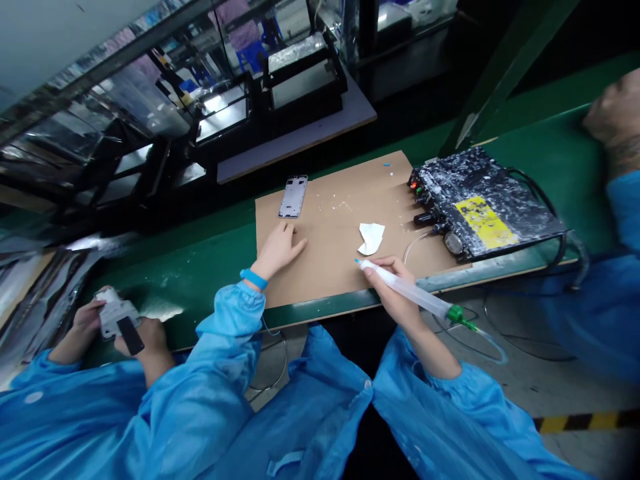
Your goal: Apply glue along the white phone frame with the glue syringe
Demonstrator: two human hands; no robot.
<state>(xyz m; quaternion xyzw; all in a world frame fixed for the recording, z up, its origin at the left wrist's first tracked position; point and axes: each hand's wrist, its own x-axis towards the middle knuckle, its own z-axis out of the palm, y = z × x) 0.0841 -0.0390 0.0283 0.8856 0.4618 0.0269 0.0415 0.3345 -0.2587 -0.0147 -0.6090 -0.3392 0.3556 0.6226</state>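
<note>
My right hand (391, 283) grips a clear syringe-like dispenser (406, 291) with a blue tip, a green fitting and a thin hose at its back end. The tip hovers just below a crumpled white wipe (371, 237) on the brown cardboard mat (330, 267). My left hand (278, 249) rests flat on the mat with fingers spread and holds nothing. It lies just below a silver phone frame (293, 196) at the mat's far left corner. I wear blue sleeves and a blue wristband.
A paint-spattered black controller box (480, 210) with knobs and a yellow label sits right of the mat on the green belt (200, 267). At left, another person's hands (117, 327) hold a white part. A third person's hand (613, 120) shows at far right.
</note>
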